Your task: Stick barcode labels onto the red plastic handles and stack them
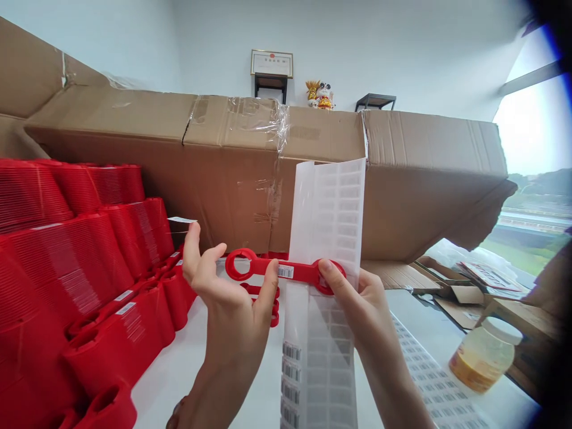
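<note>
My right hand (364, 310) grips a flat red plastic piece (306, 272) with a ring at each end, its thumb over the right ring. The same hand holds an upright backing sheet (328, 351), mostly peeled, with several barcode labels along its lower left side. On the bar of the red piece sits a barcode label (286, 271). My left hand (227, 304) has its fingers spread, and its thumb touches the bar beside that label. A small white label (182, 220) clings to its index fingertip. Behind, more red pieces (273, 313) lie on the table, partly hidden.
Tall stacks of red pieces (107, 238) stand at left, a few bearing labels. A big cardboard box (214, 173) spans the back. To the right are another barcode sheet (429, 375), a white-lidded jar (485, 354) and cardboard boxes (521, 325). The white table (163, 381) lies beneath.
</note>
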The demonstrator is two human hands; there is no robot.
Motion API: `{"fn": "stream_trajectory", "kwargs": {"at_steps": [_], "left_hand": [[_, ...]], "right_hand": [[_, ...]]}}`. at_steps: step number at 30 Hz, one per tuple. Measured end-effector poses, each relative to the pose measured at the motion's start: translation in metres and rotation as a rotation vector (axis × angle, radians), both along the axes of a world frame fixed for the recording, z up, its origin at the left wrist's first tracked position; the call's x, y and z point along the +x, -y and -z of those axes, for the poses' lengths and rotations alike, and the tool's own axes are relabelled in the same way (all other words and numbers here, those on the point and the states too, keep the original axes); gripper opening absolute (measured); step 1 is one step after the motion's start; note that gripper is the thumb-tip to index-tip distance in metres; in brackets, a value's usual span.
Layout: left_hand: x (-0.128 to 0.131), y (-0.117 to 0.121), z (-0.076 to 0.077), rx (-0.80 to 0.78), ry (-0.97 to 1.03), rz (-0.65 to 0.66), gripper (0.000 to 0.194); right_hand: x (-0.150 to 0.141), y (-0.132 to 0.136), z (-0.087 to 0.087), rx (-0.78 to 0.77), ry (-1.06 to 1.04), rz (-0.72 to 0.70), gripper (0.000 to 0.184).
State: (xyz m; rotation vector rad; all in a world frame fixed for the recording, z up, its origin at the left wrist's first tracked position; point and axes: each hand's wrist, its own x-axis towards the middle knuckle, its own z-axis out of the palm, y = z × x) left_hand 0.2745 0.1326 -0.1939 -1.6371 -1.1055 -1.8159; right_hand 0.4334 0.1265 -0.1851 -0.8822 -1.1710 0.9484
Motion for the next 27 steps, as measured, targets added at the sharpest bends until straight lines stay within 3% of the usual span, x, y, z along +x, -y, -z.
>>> {"fn": "stream_trajectory", "kwargs": {"at_steps": [3, 8, 12, 14, 16, 20, 22, 27], "left_hand": [[0.007, 0.000, -0.001, 0.052, -0.025, -0.046, 0.067], [0.007, 0.003, -0.003, -0.020, -0.043, -0.040, 0.080], [-0.011, 0.010, -0.009, -0.172, 0.077, 0.057, 0.066], [-0.023, 0.012, -0.013, -0.337, 0.185, 0.143, 0.047], [-0.033, 0.012, -0.017, -0.539, 0.292, 0.286, 0.039], [-0.050, 0.007, -0.024, -0.999, 0.583, 0.845, 0.045], [-0.056, 0.004, -0.027, -1.078, 0.651, 0.999, 0.052], [-0.067, 0.004, -0.023, -1.067, 0.613, 1.081, 0.051]], "right_hand": [[-0.003, -0.004, 0.006, 0.036, 0.008, -0.022, 0.045], [-0.005, -0.010, 0.009, 0.035, 0.029, -0.042, 0.048], [-0.001, -0.014, 0.005, 0.033, 0.004, -0.047, 0.044], [0.002, -0.015, 0.003, 0.033, -0.012, -0.055, 0.044], [0.005, -0.017, 0.002, 0.046, -0.011, -0.053, 0.044], [0.017, -0.018, 0.001, 0.096, 0.078, -0.129, 0.040], [0.026, -0.020, 0.000, 0.112, 0.147, -0.214, 0.036], [0.044, -0.025, -0.005, 0.063, 0.283, -0.470, 0.022]]}}
